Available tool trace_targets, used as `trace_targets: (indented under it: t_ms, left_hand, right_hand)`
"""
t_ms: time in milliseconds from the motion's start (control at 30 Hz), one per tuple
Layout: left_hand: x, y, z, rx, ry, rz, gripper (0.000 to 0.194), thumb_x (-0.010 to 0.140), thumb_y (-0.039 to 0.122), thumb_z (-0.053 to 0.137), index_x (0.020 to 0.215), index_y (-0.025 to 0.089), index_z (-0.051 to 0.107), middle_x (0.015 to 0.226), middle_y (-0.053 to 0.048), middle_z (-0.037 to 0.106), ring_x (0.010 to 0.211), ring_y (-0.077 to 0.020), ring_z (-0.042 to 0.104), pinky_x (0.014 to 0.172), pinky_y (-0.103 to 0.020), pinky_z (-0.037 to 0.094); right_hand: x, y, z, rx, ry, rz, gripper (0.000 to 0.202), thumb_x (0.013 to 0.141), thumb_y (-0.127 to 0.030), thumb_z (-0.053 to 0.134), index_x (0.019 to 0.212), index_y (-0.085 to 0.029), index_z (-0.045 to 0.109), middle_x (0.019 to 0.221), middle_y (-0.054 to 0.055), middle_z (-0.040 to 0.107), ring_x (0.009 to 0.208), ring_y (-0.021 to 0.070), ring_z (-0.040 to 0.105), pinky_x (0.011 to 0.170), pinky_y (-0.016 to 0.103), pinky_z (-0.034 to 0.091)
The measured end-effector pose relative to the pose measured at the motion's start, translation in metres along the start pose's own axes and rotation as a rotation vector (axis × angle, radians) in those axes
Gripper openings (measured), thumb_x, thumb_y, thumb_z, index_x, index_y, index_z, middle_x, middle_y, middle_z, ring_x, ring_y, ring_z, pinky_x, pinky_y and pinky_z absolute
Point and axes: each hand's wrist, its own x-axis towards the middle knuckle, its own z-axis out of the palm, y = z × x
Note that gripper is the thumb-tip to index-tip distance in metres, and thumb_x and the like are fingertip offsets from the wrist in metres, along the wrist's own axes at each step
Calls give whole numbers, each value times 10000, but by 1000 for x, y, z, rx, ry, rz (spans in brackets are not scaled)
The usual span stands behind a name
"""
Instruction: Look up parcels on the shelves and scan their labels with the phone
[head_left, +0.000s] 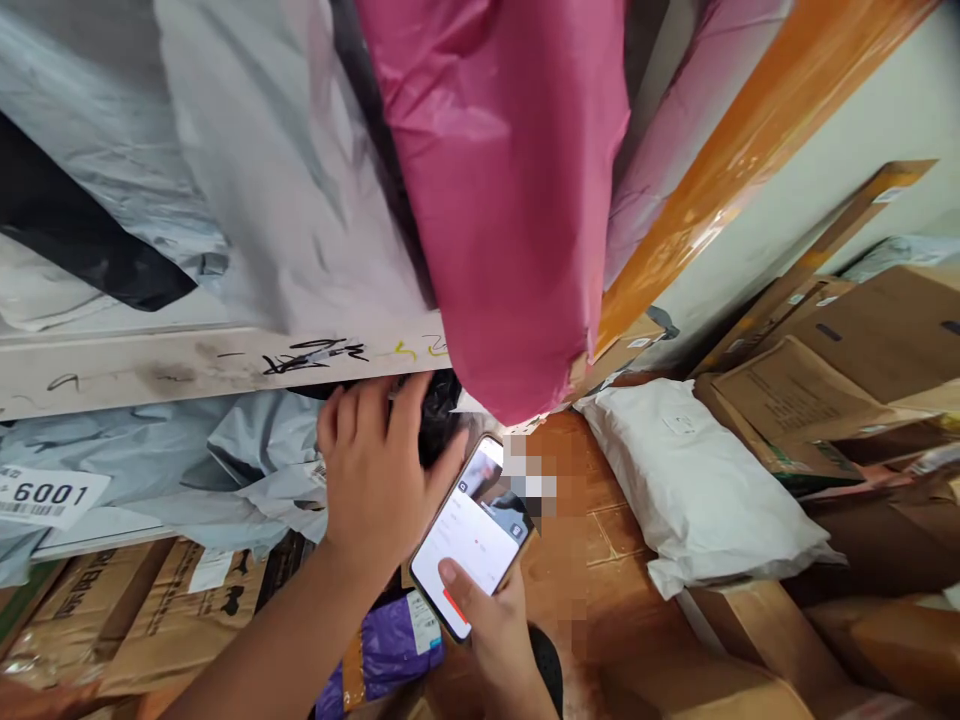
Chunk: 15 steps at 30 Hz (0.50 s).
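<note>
My right hand (pixel 491 620) holds a smartphone (pixel 457 555), its screen lit and tilted, with the thumb lying on the glass near the lower edge. Just left of the phone, my left hand (pixel 371 470) reaches to the lower shelf with its fingers spread. Its fingertips are by a black plastic-wrapped parcel (pixel 440 410) under the shelf edge; whether they touch it I cannot tell. Beside that hand lie grey plastic mailer bags (pixel 262 445), one with a label (pixel 52 497) reading 6001.
Above, a long pink parcel (pixel 517 200) juts over the white shelf edge (pixel 187 365), beside grey bags (pixel 285 170). An orange-taped parcel (pixel 720 170) leans at right. A white bag (pixel 697 480) and cardboard boxes (pixel 885 330) crowd the right. Below sits a purple parcel (pixel 394 650).
</note>
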Motion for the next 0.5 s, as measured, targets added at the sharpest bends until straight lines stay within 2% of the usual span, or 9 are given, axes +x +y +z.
trace_targets:
  t_ms: [67, 100, 167, 233, 333, 367, 433, 467, 500]
  left_hand:
    - [13, -6, 6, 29, -123, -140, 345, 826, 395, 569, 1096, 183, 606, 1035, -138, 658, 1035, -357, 576, 932, -536, 376]
    - [17, -14, 8, 1, -173, -158, 252, 824, 354, 550, 997, 190, 634, 965, -115, 679, 995, -347, 595, 916, -521, 383]
    - [20, -34, 7, -115, -254, -77, 153, 820, 293, 494, 778, 207, 614, 811, -65, 682, 877, -294, 620, 858, -455, 411]
    - [10, -56, 1, -226, -286, 50, 227, 832, 294, 443, 628, 220, 510, 677, -41, 624, 750, -246, 596, 756, -392, 423]
    - [-13, -73, -7, -259, -274, 128, 281, 851, 302, 412, 578, 237, 398, 586, -22, 535, 662, -223, 545, 665, -367, 407]
    - [-18, -70, -10, -225, -259, 114, 246, 843, 291, 422, 604, 238, 408, 602, -25, 540, 674, -230, 550, 665, -371, 412]
    - [-20, -53, -15, -115, -214, 44, 56, 795, 259, 471, 765, 219, 496, 738, -55, 601, 763, -262, 584, 695, -390, 439]
    - [-16, -40, -17, -56, -189, 10, 148, 764, 254, 504, 900, 197, 521, 842, -82, 620, 831, -283, 596, 720, -402, 454]
    - [-10, -27, -19, -10, -166, -14, 324, 741, 258, 536, 1052, 173, 505, 950, -111, 618, 898, -304, 599, 748, -412, 467]
  right_hand:
    - [-5, 1, 0, 39, -9, 4, 454, 612, -367, 862, 1002, -221, 681, 1025, 65, 775, 858, 212, 716, 787, 334, 566]
    - [-4, 0, 2, 81, -15, 6, 451, 618, -355, 859, 1010, -222, 681, 1026, 61, 774, 840, 207, 715, 767, 329, 569]
    - [2, -6, 11, 192, -16, 38, 492, 602, -321, 870, 1041, -232, 667, 1005, 55, 778, 824, 212, 719, 739, 341, 578]
    - [9, -15, 20, 304, 5, 60, 542, 568, -317, 888, 1051, -234, 656, 957, 56, 786, 824, 224, 726, 722, 353, 585]
    - [15, -23, 27, 361, 33, 54, 571, 550, -337, 895, 1054, -222, 652, 975, 68, 784, 857, 232, 726, 726, 350, 585]
    - [15, -23, 27, 349, 37, 43, 556, 560, -343, 890, 1047, -217, 654, 984, 70, 782, 867, 233, 724, 736, 350, 583]
    - [15, -19, 25, 291, 26, 26, 517, 596, -333, 875, 1047, -216, 649, 1001, 69, 777, 886, 239, 720, 780, 375, 576]
    - [14, -15, 24, 265, 26, 12, 526, 607, -326, 870, 1066, -222, 636, 1010, 63, 774, 897, 242, 717, 818, 396, 569]
    - [14, -12, 23, 249, 32, -6, 554, 609, -319, 870, 1093, -227, 619, 1024, 57, 770, 910, 242, 713, 858, 414, 559]
